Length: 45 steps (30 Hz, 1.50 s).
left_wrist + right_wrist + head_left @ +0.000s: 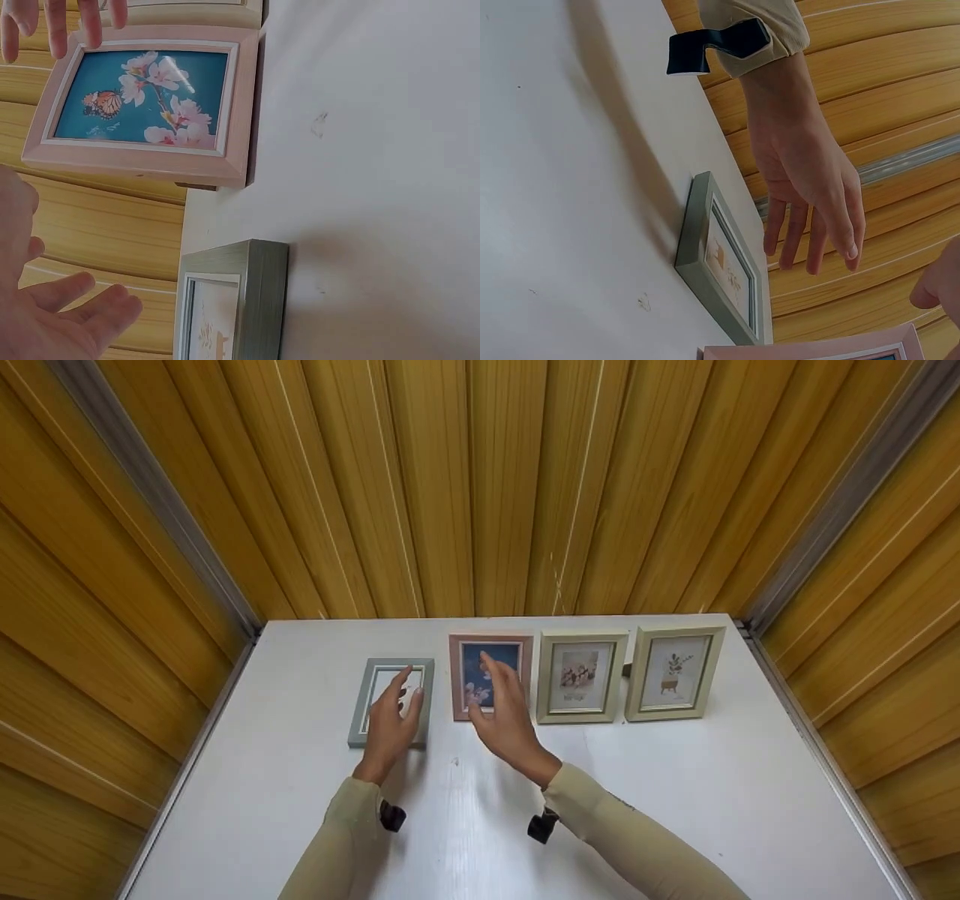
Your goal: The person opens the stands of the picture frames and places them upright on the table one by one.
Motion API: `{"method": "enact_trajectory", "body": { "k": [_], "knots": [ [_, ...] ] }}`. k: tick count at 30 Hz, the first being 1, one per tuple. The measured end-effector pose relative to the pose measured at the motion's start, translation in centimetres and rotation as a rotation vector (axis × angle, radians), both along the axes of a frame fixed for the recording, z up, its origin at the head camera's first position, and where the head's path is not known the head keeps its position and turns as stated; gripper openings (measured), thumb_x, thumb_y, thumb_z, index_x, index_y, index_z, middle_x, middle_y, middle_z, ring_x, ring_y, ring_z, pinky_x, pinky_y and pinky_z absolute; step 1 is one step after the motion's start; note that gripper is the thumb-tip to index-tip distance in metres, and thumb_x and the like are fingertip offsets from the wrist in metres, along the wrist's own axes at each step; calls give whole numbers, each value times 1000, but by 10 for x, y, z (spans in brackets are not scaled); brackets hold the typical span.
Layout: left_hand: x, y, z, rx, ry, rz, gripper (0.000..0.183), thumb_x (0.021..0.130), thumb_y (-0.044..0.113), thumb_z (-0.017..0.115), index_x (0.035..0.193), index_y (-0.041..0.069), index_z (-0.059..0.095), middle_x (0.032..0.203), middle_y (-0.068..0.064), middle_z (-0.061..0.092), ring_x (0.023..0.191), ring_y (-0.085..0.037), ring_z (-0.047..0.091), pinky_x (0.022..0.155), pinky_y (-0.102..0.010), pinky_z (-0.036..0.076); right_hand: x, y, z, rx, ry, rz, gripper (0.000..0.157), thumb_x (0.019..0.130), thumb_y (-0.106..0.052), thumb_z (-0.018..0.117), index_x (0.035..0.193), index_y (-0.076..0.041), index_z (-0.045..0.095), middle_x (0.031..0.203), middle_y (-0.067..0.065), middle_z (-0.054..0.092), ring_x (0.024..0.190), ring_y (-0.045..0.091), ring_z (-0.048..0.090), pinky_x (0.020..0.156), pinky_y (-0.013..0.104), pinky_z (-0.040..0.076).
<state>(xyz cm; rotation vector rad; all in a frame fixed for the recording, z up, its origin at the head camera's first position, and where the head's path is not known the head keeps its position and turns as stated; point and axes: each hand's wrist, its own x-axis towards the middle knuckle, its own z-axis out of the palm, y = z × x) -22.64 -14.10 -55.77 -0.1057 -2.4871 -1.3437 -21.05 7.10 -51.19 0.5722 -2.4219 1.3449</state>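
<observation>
My left hand [391,726] hovers over a grey-green picture frame [358,731] at the left of the row, fingers relaxed and holding nothing. In the right wrist view, that hand [810,169] has its fingers hanging loosely above the same frame [697,251]. In front of a pink picture frame [460,710], my right hand [508,720] is raised with extended fingers and an empty grasp, partly covering the picture. The left wrist view shows the pink frame [142,161] with blossoms and a butterfly on blue. Its fingers [90,22] overlap the pink frame's top there.
Two cream-green picture frames, one with a floral print [581,675] and one with a potted-plant print [675,671], stand to the right on the white table [637,810]. Yellow wood-look panels [495,495] enclose the back and sides.
</observation>
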Motion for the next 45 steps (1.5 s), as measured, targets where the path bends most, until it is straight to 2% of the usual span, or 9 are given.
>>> {"method": "enact_trajectory", "body": {
  "k": [5, 6, 12, 14, 19, 24, 30, 38, 45],
  "knots": [
    [5, -7, 1, -7, 6, 6, 50, 105, 25, 60, 152, 12, 49, 149, -15, 55, 124, -38, 61, 99, -53, 52, 0, -9, -2, 19, -14, 25, 72, 94, -4, 70, 157, -5, 36, 151, 18, 40, 143, 35, 39, 111, 54, 41],
    [5, -8, 1, -4, 14, 2, 50, 105, 25, 60, 152, 11, 49, 148, -16, 55, 123, -38, 61, 98, -53, 53, 0, -11, -3, 15, -26, 31, 71, 95, -4, 70, 157, -6, 36, 152, 18, 40, 144, 34, 38, 109, 53, 44],
    [5, -16, 1, -16, 59, 11, 51, 104, 22, 63, 152, 13, 50, 145, -15, 58, 119, -38, 63, 92, -50, 57, 0, -22, -9, 5, -60, 64, 67, 97, -10, 69, 156, -6, 38, 150, 17, 42, 137, 33, 45, 103, 49, 49],
    [5, -19, 1, -38, 70, 31, 53, 102, 22, 65, 152, 12, 50, 145, -15, 58, 122, -38, 62, 96, -51, 54, 0, -26, -11, 5, -75, 77, 67, 97, -11, 69, 157, -8, 38, 149, 17, 42, 135, 33, 47, 104, 51, 48],
    [4, -25, 1, -87, 46, 85, 54, 99, 27, 69, 147, 7, 53, 148, -15, 56, 135, -34, 52, 112, -53, 39, -2, -38, -14, 36, -132, 106, 71, 97, -12, 69, 159, -17, 35, 151, 17, 41, 132, 32, 49, 103, 50, 48],
    [2, -33, -2, -87, 0, 124, 55, 96, 28, 73, 142, 5, 54, 148, -15, 54, 136, -33, 50, 114, -53, 36, -7, -48, -17, 89, -187, 142, 74, 97, -13, 69, 161, -17, 32, 153, 17, 40, 136, 33, 48, 108, 51, 45],
    [0, -45, -7, -90, -69, 142, 62, 95, 27, 74, 146, 1, 50, 152, -21, 49, 141, -37, 44, 117, -55, 31, -17, -58, -20, 142, -223, 180, 77, 96, -14, 70, 162, -14, 29, 152, 19, 40, 140, 36, 44, 110, 54, 42],
    [-5, -57, -9, -82, -243, 153, 75, 93, 28, 75, 155, 5, 38, 158, -21, 40, 146, -38, 36, 120, -57, 25, -30, -72, -24, 173, -270, 220, 78, 98, -17, 69, 163, -13, 26, 152, 23, 41, 138, 39, 47, 110, 53, 43],
    [-14, -65, -17, -43, -356, 156, 82, 93, 28, 76, 158, 7, 31, 159, -24, 37, 145, -41, 34, 118, -60, 27, -40, -81, -33, 193, -331, 233, 78, 98, -16, 68, 163, -10, 25, 152, 28, 40, 139, 41, 45, 111, 54, 41]
  ]
}}
